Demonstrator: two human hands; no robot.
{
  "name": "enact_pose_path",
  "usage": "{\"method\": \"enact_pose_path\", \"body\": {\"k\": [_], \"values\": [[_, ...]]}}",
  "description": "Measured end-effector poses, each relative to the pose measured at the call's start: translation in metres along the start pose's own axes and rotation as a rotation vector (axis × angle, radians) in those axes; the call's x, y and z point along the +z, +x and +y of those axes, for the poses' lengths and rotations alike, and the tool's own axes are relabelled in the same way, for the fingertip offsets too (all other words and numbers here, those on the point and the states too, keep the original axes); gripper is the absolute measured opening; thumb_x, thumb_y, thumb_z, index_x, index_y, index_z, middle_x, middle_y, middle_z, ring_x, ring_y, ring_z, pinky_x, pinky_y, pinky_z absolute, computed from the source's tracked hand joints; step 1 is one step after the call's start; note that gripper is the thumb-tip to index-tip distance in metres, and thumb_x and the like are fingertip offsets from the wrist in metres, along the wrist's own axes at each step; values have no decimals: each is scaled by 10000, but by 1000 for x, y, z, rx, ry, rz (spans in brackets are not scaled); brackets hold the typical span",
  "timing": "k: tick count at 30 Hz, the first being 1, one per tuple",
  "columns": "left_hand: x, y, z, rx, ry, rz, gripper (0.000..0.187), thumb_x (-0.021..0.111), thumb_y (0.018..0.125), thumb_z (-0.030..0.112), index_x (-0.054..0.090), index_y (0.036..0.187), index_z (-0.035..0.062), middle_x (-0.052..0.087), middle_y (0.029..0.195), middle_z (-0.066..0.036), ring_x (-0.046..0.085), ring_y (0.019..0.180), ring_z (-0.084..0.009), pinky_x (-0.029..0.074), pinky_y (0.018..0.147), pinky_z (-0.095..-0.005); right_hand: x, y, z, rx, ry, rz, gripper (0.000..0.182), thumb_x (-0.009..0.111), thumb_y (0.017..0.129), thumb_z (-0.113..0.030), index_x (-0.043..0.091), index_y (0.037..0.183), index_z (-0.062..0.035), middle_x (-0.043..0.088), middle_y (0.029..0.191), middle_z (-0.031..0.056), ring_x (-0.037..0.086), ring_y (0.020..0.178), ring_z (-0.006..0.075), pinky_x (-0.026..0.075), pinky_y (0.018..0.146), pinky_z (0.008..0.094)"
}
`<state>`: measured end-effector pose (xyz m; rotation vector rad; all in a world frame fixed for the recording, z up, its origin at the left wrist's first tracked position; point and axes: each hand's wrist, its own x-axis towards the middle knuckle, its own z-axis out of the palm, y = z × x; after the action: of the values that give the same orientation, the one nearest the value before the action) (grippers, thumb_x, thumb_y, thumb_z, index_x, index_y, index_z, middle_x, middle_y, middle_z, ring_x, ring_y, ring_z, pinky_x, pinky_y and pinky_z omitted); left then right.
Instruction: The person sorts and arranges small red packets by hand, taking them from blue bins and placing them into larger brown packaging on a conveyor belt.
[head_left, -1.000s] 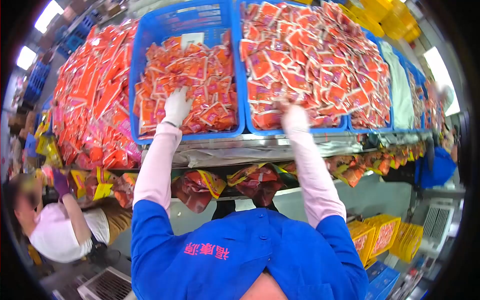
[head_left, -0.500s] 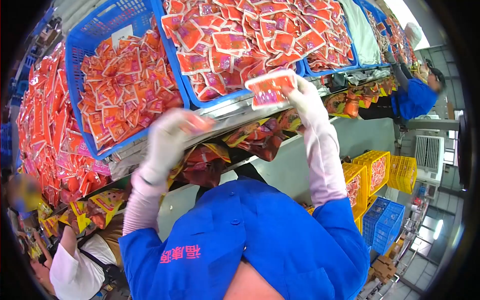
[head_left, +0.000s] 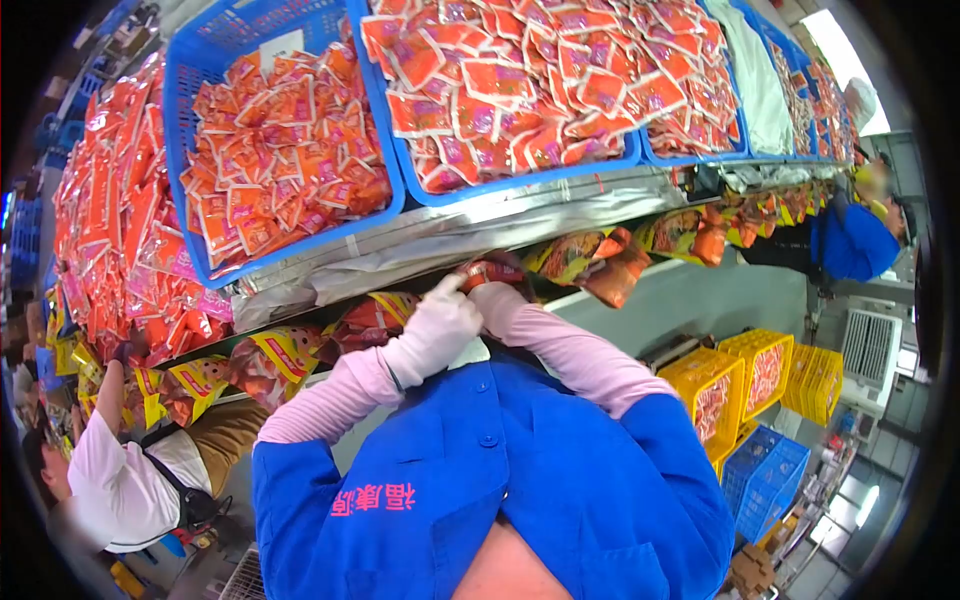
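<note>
My gloved left hand (head_left: 440,322) is closed, its fingers curled beside the other hand. What it pinches, if anything, cannot be made out. My gloved right hand (head_left: 497,302) is right against it, its fingers hidden at a red bag (head_left: 492,273) on the line's edge. Whether a sachet is still in the right hand is hidden. Yellow-and-red printed bags stand in a row along that edge: one bag (head_left: 275,365) to the left, another bag (head_left: 572,258) to the right.
Beyond my hands, a blue basket (head_left: 392,205) and a second blue basket (head_left: 520,190) hold red sachets. Loose red packets (head_left: 105,220) are piled at left. A person in white (head_left: 130,480) works at left, a person in blue (head_left: 858,243) at far right. Yellow crates (head_left: 735,425) stand at right.
Both hands have drawn in toward my body and come together at the row of bags. The red sachet held up in my right hand is no longer plainly visible. The camera view has shifted slightly.
</note>
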<state>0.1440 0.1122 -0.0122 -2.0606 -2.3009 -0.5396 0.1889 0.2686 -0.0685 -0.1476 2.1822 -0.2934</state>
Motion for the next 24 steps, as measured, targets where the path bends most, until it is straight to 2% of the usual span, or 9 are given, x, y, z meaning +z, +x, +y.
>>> {"method": "enact_pose_path", "body": {"k": [5, 7, 8, 12, 14, 18, 20, 21, 24], "values": [[-28, -20, -11, -11, 6, -113, 57, 651, 713, 153, 657, 683, 105, 610, 676, -87, 650, 748, -283, 490, 993, -443, 8, 33, -6, -70, 205, -1, 210, 671, 847, -257, 779, 972, -127, 753, 1013, 123, 723, 936, 309, 573, 827, 403], [-75, -10, -36, -284, -285, 140, 77, 706, 703, 155, 658, 715, 97, 618, 730, -100, 643, 779, -313, 500, 893, -447, -97, -72, -18, -167, 301, 151, 230, 653, 847, -272, 779, 984, -136, 743, 999, 140, 710, 911, 343, 560, 845, 431], [-82, -14, -59, -386, -224, 264, 119, 743, 722, 167, 656, 749, 91, 634, 797, -99, 631, 826, -335, 482, 819, -463, -105, -82, 3, -190, 323, 546, 221, 644, 843, -277, 776, 946, -133, 740, 957, 134, 704, 882, 350, 552, 854, 447], [-59, -27, -184, -958, 280, 38, 438, 780, 791, 345, 680, 1121, 75, 682, 1110, -141, 643, 1052, -342, 505, 881, -479, -163, -51, 96, 708, -73, 996, 673, 729, 817, -591, 659, 1155, -13, 722, 1038, 131, 659, 1078, 289, 515, 892, 451], [-17, -30, -226, -889, 394, -278, 369, 701, 842, 426, 734, 1052, 125, 737, 1067, -109, 679, 1035, -297, 455, 938, -524, -145, 11, 138, 801, -162, 1023, 479, 659, 874, -470, 701, 1132, -68, 729, 1092, 112, 653, 1107, 249, 436, 1002, 478], [-9, -22, -250, -974, 270, -156, 211, 607, 848, 272, 754, 934, 146, 748, 943, -110, 707, 911, -331, 509, 821, -505, -161, -30, 149, 637, 85, 965, 280, 620, 895, -312, 762, 848, -75, 743, 816, 107, 706, 756, 256, 536, 811, 408], [-37, -26, -228, -921, -81, 250, 176, 644, 867, 206, 690, 965, 67, 720, 927, -150, 691, 846, -329, 533, 797, -441, -156, -62, 151, 70, 654, 1156, 228, 646, 892, -257, 743, 918, -52, 728, 794, 110, 683, 691, 229, 550, 729, 361], [-53, -24, -216, -891, -276, 412, 162, 658, 877, 169, 666, 975, 40, 708, 904, -152, 689, 814, -297, 543, 781, -398, -147, -61, 150, 120, 1131, 1259, 216, 653, 912, -211, 727, 1009, -33, 735, 872, 62, 676, 778, 166, 538, 799, 318], [-99, 11, -117, -709, -1087, 509, 132, 641, 911, 60, 632, 1040, 29, 680, 908, -110, 639, 776, -147, 530, 723, -304, -133, -112, 125, -375, 1616, 1163, 246, 618, 961, -172, 702, 1145, -31, 724, 1025, 18, 665, 916, 134, 515, 868, 297]]}}
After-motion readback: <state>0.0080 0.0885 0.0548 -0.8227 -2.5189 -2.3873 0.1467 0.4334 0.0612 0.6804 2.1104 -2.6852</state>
